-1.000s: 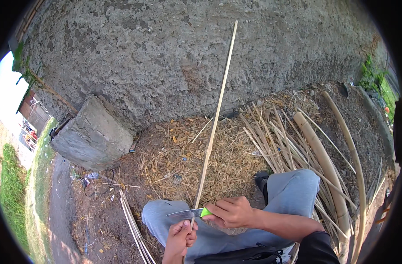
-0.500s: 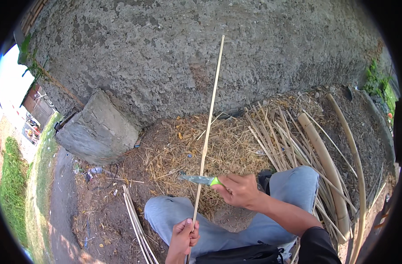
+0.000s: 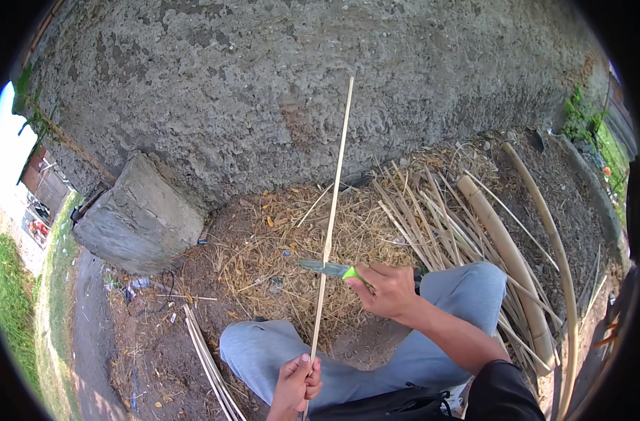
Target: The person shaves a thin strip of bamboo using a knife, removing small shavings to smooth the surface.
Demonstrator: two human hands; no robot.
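The left hand (image 3: pixel 296 384) pinches a long, thin, pale bamboo stick (image 3: pixel 332 210) extending beyond its fingers; the right hand (image 3: pixel 384 288) grips a green-handled metal knife (image 3: pixel 336 269), blade crossing the stick ahead of the left fingers.

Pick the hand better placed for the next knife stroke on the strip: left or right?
Right, likely: the right hand grips the knife, blade crossing the strip; the left hand holds the strip lower down.

Head-worn fisheye view, downward over hands (image 3: pixel 385 289)
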